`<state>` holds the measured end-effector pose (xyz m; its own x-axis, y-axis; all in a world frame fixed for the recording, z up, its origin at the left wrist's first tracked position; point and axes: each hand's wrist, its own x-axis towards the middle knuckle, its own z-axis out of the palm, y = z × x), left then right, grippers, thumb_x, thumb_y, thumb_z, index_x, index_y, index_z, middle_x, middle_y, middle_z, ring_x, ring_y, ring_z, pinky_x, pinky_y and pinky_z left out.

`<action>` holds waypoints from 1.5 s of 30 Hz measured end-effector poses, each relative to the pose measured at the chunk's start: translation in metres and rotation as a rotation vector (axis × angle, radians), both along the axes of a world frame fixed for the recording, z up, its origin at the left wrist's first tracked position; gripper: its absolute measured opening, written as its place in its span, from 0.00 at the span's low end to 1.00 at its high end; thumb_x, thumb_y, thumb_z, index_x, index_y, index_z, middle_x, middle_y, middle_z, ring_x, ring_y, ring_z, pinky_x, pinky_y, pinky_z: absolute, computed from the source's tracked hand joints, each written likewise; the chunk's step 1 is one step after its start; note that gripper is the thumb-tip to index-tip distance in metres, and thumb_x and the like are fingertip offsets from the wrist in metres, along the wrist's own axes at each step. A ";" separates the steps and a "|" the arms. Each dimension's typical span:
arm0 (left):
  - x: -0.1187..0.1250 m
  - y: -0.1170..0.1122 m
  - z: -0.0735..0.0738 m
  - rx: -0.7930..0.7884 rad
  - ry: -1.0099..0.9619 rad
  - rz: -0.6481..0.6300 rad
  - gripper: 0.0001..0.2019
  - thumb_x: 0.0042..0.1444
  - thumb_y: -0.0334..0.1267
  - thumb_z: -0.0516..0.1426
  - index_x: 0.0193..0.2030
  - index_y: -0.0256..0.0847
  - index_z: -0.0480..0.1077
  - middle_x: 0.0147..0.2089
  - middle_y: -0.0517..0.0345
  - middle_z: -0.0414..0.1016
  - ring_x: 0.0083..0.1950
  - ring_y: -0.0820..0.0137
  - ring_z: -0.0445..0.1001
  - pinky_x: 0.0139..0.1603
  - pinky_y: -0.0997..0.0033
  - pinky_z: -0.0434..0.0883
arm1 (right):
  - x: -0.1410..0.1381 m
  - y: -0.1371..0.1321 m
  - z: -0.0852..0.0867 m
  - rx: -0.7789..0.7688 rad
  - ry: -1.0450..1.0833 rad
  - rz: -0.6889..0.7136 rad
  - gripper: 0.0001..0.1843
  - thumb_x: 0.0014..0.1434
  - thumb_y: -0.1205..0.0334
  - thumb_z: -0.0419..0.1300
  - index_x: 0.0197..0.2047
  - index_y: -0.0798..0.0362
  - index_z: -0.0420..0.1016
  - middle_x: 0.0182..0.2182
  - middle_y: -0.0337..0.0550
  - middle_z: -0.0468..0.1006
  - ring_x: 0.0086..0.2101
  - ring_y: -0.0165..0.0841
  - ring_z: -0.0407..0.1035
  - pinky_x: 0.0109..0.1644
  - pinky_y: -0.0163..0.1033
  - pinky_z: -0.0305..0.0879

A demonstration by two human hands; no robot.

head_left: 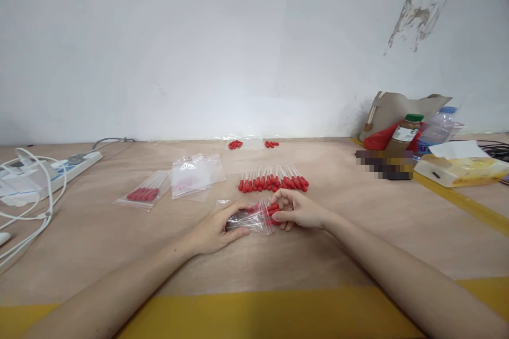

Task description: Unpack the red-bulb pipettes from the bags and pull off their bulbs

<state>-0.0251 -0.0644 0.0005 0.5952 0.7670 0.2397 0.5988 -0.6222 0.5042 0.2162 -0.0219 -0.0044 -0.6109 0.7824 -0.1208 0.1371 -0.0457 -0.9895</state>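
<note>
My left hand [217,229] is closed around a small clear zip bag [251,218] that lies low over the table. My right hand [296,210] pinches red-bulbed droppers [272,208] at the bag's open right end, their bulbs sticking out of the mouth. Just beyond my hands a row of several loose droppers with red bulbs [273,180] lies on the wooden table [338,254]. A filled bag of droppers [143,192] and a stack of clear bags [195,174] lie to the left.
Two more small bags with red bulbs [253,143] lie by the wall. A white power strip with cables [43,175] is at the far left. At the right stand a bottle [404,134], a paper bag [401,108] and a tissue pack [461,167]. Yellow tape [254,310] edges the table.
</note>
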 end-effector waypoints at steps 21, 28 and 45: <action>-0.001 0.002 -0.001 -0.007 0.018 0.009 0.20 0.56 0.45 0.52 0.55 0.46 0.60 0.55 0.53 0.65 0.54 0.64 0.65 0.54 0.60 0.63 | 0.025 0.016 0.017 -0.134 0.161 -0.280 0.15 0.39 0.66 0.69 0.30 0.57 0.69 0.25 0.40 0.76 0.26 0.27 0.72 0.26 0.28 0.67; -0.002 0.001 -0.002 -0.004 -0.040 -0.016 0.22 0.54 0.45 0.54 0.55 0.46 0.60 0.56 0.53 0.64 0.54 0.64 0.64 0.55 0.62 0.62 | 0.070 0.037 0.045 0.055 0.170 -0.430 0.12 0.43 0.65 0.66 0.33 0.55 0.71 0.28 0.42 0.77 0.29 0.29 0.72 0.32 0.34 0.69; -0.014 0.093 0.015 -0.619 -0.965 0.546 0.14 0.57 0.44 0.52 0.33 0.34 0.71 0.38 0.48 0.75 0.40 0.70 0.73 0.48 0.70 0.68 | -0.100 0.074 0.025 1.556 -0.570 -0.065 0.12 0.58 0.72 0.50 0.38 0.54 0.74 0.33 0.46 0.71 0.35 0.32 0.62 0.39 0.35 0.60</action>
<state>-0.0391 0.0286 0.0156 -0.0484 0.9951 -0.0864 -0.0696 0.0829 0.9941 0.1157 0.0523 0.0209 -0.7291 0.3810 0.5686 0.5118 0.8551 0.0833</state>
